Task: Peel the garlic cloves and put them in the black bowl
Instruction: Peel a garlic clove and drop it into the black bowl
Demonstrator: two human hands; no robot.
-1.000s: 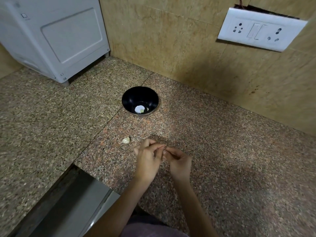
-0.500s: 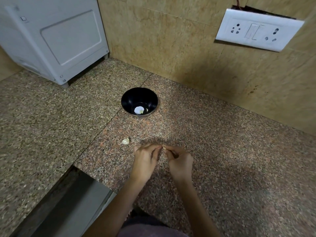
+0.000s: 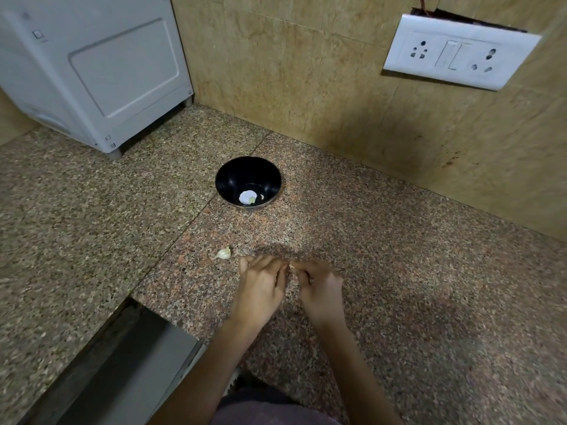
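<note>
one loose clove (image 3: 224, 253) lies on the counter (image 3: 399, 271) just this side of the bowl (image 3: 230, 179), peeled bits (image 3: 248, 197) inside. further this side, left hand (image 3: 260, 286) and right hand (image 3: 320, 291) both pinch a second clove (image 3: 292, 267).

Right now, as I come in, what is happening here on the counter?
A person is peeling garlic over the granite counter. The left hand and the right hand are close together, and their fingers pinch one small garlic clove between them. A second clove lies on the counter just left of the hands, untouched and seemingly unpeeled. Farther back stands the black bowl, which holds a few pale pieces at its bottom.
</note>
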